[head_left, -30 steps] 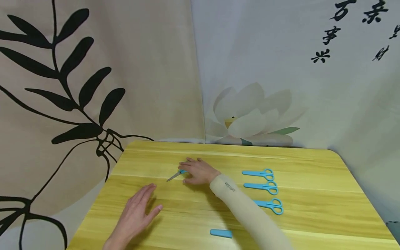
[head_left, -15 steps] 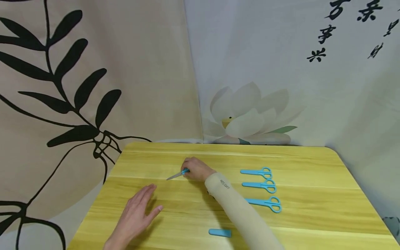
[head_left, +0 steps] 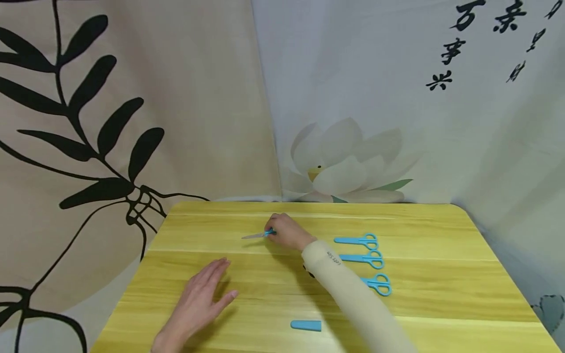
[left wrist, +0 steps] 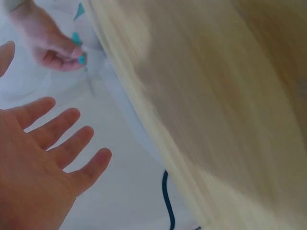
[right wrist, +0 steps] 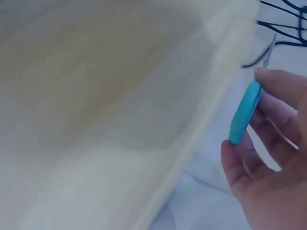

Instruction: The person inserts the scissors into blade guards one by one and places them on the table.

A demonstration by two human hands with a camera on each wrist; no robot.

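Note:
My right hand (head_left: 287, 231) pinches the blue handles of bare-bladed scissors (head_left: 258, 236), raised off the table with the blades pointing left. In the right wrist view, thumb and fingertips grip the blue handle (right wrist: 245, 112), and a thin blade shows beyond it. My left hand (head_left: 198, 296) is held over the front left of the table, fingers straight and thumb spread, holding nothing. The left wrist view shows that left hand (left wrist: 43, 158) with its fingers apart. A blue scissors sheath (head_left: 306, 325) lies on the table near the front.
To the right on the wooden table (head_left: 441, 274) lie three blue sheathed scissors in a column: the far pair (head_left: 356, 240), the middle pair (head_left: 362, 258) and the near pair (head_left: 377, 284). My right sleeve partly covers the near pair. A printed curtain (head_left: 212, 98) hangs behind the table.
My right hand, first spread over the scissors' handles, has closed on them and lifted the scissors. The blades have swung nearer to level. My left hand has hardly moved.

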